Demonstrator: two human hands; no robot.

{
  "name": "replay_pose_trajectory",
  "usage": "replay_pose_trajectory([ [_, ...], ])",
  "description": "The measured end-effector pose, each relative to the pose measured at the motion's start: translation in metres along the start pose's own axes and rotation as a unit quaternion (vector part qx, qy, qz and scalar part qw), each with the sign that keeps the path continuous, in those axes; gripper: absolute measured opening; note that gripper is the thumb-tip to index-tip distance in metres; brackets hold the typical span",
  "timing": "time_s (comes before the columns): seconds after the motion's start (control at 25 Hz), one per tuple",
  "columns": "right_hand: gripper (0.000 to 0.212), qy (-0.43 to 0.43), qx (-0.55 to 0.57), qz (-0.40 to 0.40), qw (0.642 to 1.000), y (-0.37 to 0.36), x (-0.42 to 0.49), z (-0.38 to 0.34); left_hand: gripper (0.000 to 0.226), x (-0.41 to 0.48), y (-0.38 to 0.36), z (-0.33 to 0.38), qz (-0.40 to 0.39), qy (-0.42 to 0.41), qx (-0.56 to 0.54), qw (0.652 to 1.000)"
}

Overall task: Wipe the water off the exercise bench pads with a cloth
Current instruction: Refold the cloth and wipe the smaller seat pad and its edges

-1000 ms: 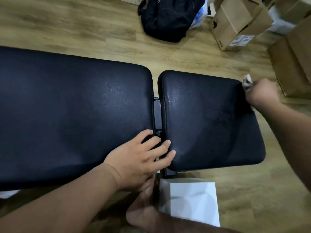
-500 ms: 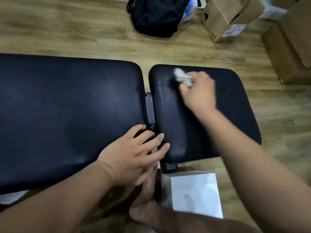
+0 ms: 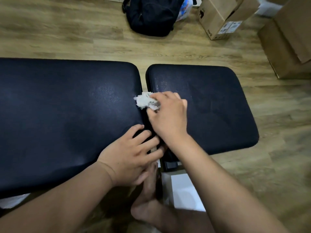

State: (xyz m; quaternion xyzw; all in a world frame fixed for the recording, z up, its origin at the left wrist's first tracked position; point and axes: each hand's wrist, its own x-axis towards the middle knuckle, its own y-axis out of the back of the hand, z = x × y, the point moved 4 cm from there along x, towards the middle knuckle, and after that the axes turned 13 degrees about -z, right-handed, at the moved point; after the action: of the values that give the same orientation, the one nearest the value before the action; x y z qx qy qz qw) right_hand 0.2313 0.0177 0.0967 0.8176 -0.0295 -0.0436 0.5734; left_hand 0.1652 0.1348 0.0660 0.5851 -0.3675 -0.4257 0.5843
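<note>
Two black bench pads lie side by side: a long pad [image 3: 58,118] on the left and a shorter pad [image 3: 218,106] on the right, with a narrow gap between them. My right hand [image 3: 168,116] grips a crumpled white cloth [image 3: 145,101] at the gap, the cloth touching the long pad's right edge. My left hand [image 3: 129,157] rests flat with spread fingers on the long pad's near right corner, fingertips reaching into the gap. A dull sheen shows on the long pad near the cloth.
A black backpack [image 3: 151,15] lies on the wooden floor beyond the bench. Cardboard boxes [image 3: 222,19] stand at the back right, a larger one [image 3: 289,44] at the right edge. A white box [image 3: 183,192] and my bare foot [image 3: 149,199] are below the gap.
My right hand with the cloth has swept left across the short pad, from its far right corner to the gap. My left hand has stayed in place.
</note>
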Motion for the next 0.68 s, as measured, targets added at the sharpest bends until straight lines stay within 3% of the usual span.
replay_pose_trajectory([
  [0.08, 0.032, -0.017, -0.012, 0.029, 0.999, 0.017, 0.006, 0.045, 0.065, 0.000, -0.001, 0.001, 0.000, 0.003, 0.005, 1.000],
  [0.16, 0.037, -0.133, -0.054, 0.064, 0.988, 0.044, 0.015, 0.122, 0.068, -0.001, -0.004, 0.001, -0.001, 0.004, 0.006, 1.000],
  [0.24, 0.039, -0.289, -0.057, 0.079, 0.952, 0.080, 0.009, 0.198, 0.069, 0.000, -0.005, 0.000, -0.001, 0.007, 0.002, 1.000],
  [0.36, 0.041, -0.412, -0.004, 0.096, 0.906, 0.102, -0.003, 0.230, 0.068, 0.000, -0.003, 0.000, 0.005, 0.006, 0.001, 1.000],
  [0.44, 0.037, -0.364, 0.002, 0.103, 0.926, 0.087, -0.001, 0.177, 0.069, -0.001, -0.003, 0.000, 0.002, 0.004, -0.002, 1.000],
  [0.6, 0.027, -0.077, -0.003, 0.021, 0.997, 0.018, -0.017, 0.032, 0.068, -0.001, -0.001, 0.000, -0.002, 0.007, 0.002, 1.000],
  [0.68, 0.031, -0.033, 0.020, 0.023, 0.999, 0.022, -0.023, 0.043, 0.065, 0.000, -0.001, 0.000, -0.006, 0.006, 0.002, 1.000],
])
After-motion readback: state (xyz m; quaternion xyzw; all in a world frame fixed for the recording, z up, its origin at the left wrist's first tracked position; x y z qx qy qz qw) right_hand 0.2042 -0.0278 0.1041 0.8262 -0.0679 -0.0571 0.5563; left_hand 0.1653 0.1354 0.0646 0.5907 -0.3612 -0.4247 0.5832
